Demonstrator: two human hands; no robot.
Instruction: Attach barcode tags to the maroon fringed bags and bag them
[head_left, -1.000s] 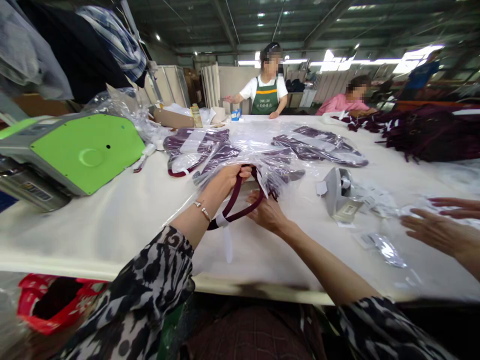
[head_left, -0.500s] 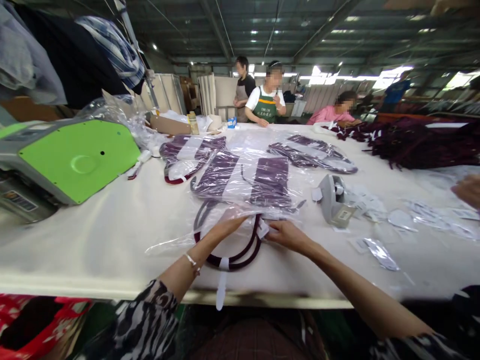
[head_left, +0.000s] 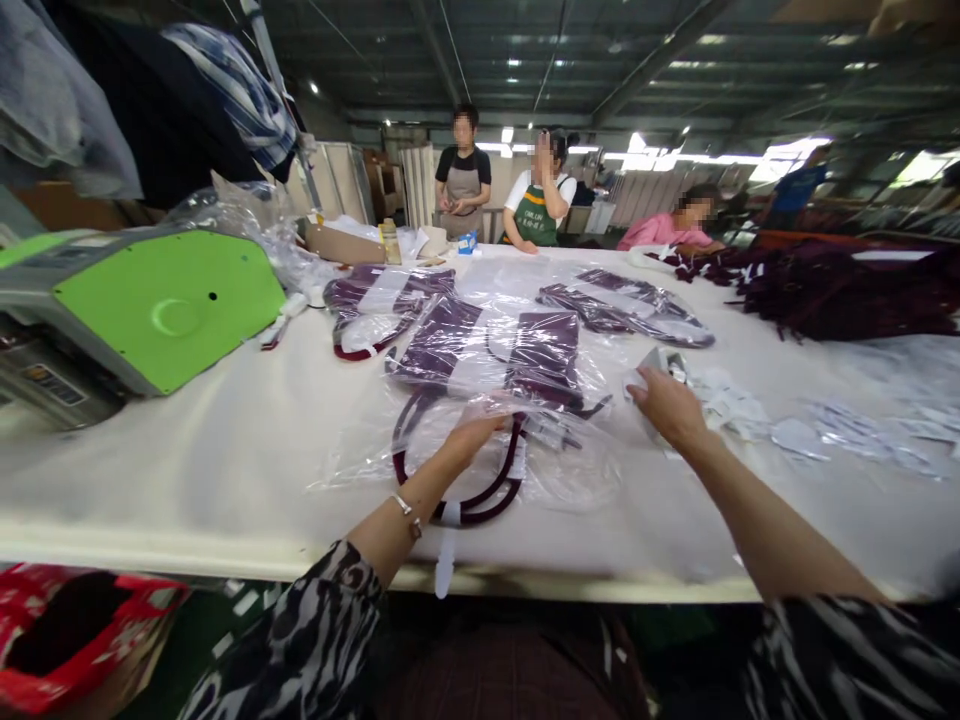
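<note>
My left hand (head_left: 469,438) rests flat on a clear plastic bag (head_left: 480,400) that holds a dark maroon bag with looped handles (head_left: 457,495). A white tag hangs from the handles over the table's front edge. My right hand (head_left: 666,405) has reached right onto a small grey tape dispenser (head_left: 660,362), fingers curled over it. Whether it grips the dispenser is unclear.
More bagged maroon items (head_left: 390,300) lie farther up the white table (head_left: 187,450). A green machine (head_left: 157,300) stands at left. Small stickers and tags (head_left: 810,435) are scattered at right, a maroon pile (head_left: 840,285) beyond. Three people stand or sit at the far end. A red bag (head_left: 67,640) sits below left.
The bagged item was lowered from my hands onto the table. My right hand then left the handles and moved right to the tape dispenser. Another person's hands at right are gone.
</note>
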